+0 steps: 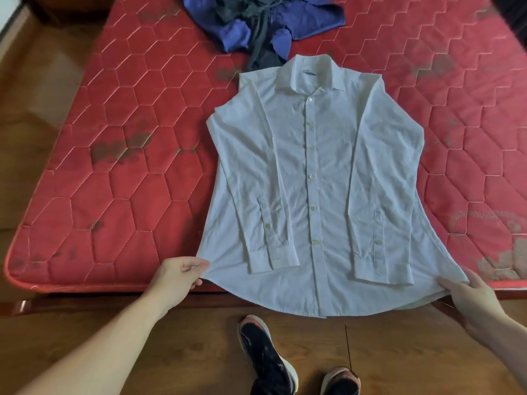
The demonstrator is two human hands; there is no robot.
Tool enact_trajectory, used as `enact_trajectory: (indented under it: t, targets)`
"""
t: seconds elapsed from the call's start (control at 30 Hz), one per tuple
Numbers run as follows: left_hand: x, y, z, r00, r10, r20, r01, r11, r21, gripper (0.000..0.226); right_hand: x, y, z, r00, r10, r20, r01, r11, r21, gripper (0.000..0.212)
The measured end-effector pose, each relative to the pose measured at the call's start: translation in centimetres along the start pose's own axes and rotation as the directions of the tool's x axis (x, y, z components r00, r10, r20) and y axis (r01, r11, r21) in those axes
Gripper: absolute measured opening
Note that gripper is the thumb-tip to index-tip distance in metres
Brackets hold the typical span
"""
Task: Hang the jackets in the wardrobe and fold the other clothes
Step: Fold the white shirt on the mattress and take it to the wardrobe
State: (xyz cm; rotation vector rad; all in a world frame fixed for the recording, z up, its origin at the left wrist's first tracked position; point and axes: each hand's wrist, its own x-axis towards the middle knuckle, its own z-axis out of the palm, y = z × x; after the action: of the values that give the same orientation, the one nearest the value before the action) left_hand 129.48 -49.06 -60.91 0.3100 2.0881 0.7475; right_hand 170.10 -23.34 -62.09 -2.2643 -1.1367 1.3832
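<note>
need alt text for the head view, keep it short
A white button-up shirt lies flat, sleeves folded in, on a red mattress; the left hand and right hand grip its hem corners.

- A white buttoned long-sleeved shirt (310, 178) lies face up on the red quilted mattress (128, 155), its hem over the near edge.
- The left hand (178, 273) and right hand (470, 300) pinch its hem corners.
- A blue and grey clothes heap (262, 21) sits at the far edge.
</note>
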Motion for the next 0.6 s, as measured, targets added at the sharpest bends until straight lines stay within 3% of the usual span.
enact_trajectory:
  t: [0.13, 0.23, 0.33, 0.43, 0.53, 0.6]
  targets:
    - [-1.1, 0.3, -1.2, 0.985, -0.003, 0.174, -0.022, 0.990, 0.142, 0.035, -3.4, -0.9, -1.4, 0.990, -0.135, 0.037, 0.139, 0.978, -0.153, 0.054]
    - [-1.1, 1.4, -2.1, 0.959, 0.106, 0.264, -0.196, 0.920, 0.341, 0.049, -3.5, -1.5, -2.8, 0.981, -0.191, 0.017, 0.190, 0.955, -0.227, 0.054]
    - [-0.5, 3.0, -2.8, 0.938, 0.296, 0.179, -0.346, 0.820, 0.456, 0.037, -3.7, -2.7, -3.5, 0.979, -0.206, -0.004, 0.199, 0.949, -0.244, 0.049]
    - [-0.2, 3.9, -3.6, 0.941, 0.329, 0.083, -0.331, 0.834, 0.441, 0.026, -4.7, -4.0, -3.3, 0.980, -0.187, -0.061, 0.173, 0.968, -0.181, 0.032]
    - [0.6, 4.1, -4.4, 0.915, 0.376, 0.145, -0.399, 0.796, 0.455, 0.026, -4.6, -3.9, -3.8, 0.993, -0.111, -0.050, 0.106, 0.990, -0.093, 0.031]
    - [0.7, 4.0, -4.7, 0.902, 0.398, 0.165, -0.427, 0.774, 0.467, 0.025, -4.7, -4.0, -3.9, 0.996, -0.086, -0.002, 0.085, 0.988, -0.125, 0.033]
